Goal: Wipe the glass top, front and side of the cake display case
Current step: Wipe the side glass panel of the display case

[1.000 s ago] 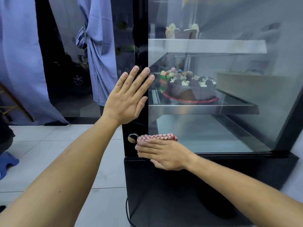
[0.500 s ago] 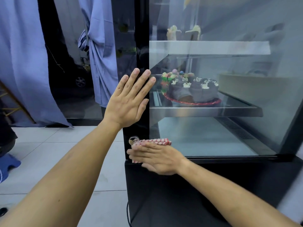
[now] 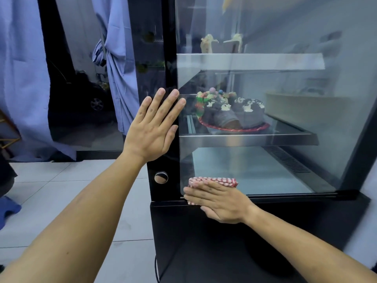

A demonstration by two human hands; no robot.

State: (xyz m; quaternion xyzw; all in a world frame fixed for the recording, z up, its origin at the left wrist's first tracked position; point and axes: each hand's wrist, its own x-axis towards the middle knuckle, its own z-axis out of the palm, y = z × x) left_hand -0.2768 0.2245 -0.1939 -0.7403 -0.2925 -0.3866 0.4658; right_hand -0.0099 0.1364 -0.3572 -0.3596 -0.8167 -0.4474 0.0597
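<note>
The cake display case [image 3: 265, 231] has a black frame and base, and its glass pane [image 3: 285, 94] fills the right of the view. My left hand [image 3: 152, 127] lies flat with straight fingers against the black corner post of the case. My right hand [image 3: 219, 202] presses a red-and-white checked cloth [image 3: 214, 181] with flat fingers against the bottom left corner of the glass, just above the black base. Most of the cloth is hidden under my fingers.
Behind the glass a dark chocolate cake [image 3: 234, 113] sits on a red board on a steel shelf [image 3: 244, 138]. A round chrome lock [image 3: 161, 177] is on the post. Blue curtains [image 3: 22, 78] hang at left over a white tiled floor [image 3: 61, 201].
My right hand slid the cloth left toward the corner post, then back right along the bottom edge of the glass. My left hand stayed flat on the post.
</note>
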